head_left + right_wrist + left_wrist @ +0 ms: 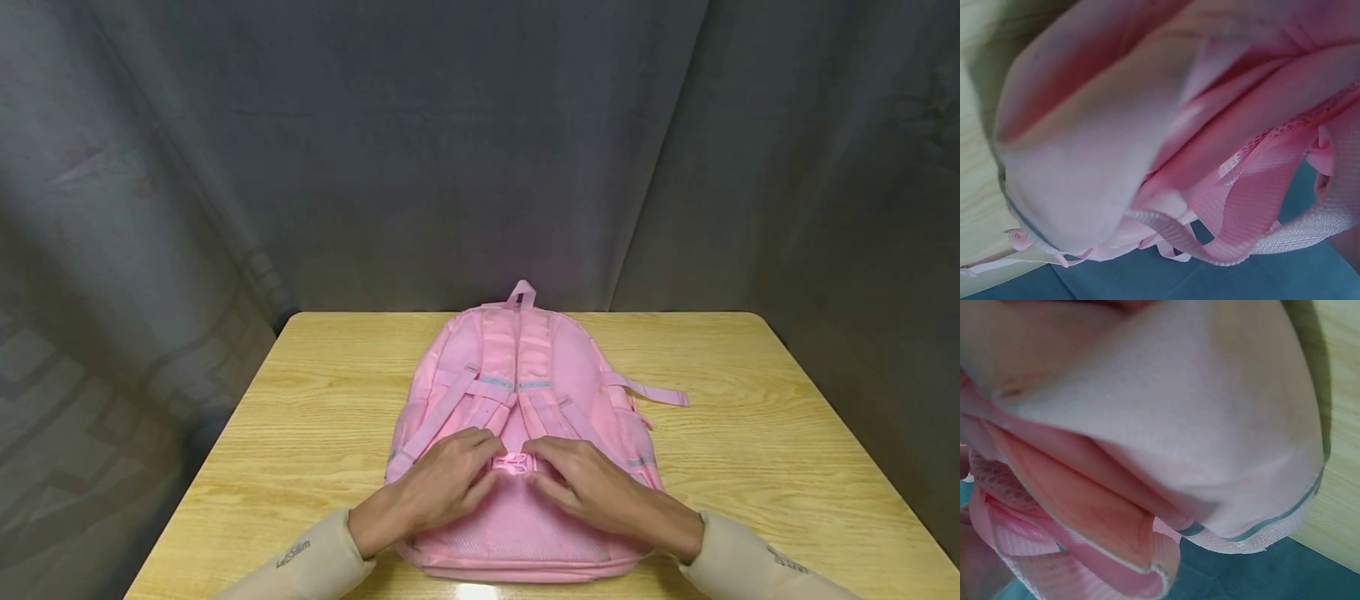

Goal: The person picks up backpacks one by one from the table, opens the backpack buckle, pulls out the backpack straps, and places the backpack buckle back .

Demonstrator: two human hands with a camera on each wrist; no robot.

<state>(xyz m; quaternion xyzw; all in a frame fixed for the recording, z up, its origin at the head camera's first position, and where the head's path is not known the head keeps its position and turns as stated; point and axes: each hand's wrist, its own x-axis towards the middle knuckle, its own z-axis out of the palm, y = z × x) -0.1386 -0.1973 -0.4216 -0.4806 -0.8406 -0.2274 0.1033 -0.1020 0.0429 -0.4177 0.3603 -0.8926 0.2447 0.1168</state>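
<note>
A pink backpack (pixel 517 533) lies on the table with its strap side up and its top loop pointing away from me. Across its lower middle, a pink plastic buckle (pixel 513 463) spans the gap between my hands. My left hand (pixel 450 477) pinches the buckle's left end between thumb and fingers. On the opposite end, my right hand (pixel 588 482) does the same. Two shoulder straps (pixel 536 346) run down the middle, with webbing above the hands. Both wrist views are mostly filled by pink fabric; in the left one, fingers (pixel 965 464) show only at the edge.
The light wooden table (pixel 757 433) extends on both sides of the backpack. A loose strap end (pixel 667 396) sticks out to the right. A dark grey curtain (pixel 465 150) hangs behind the table and along its sides.
</note>
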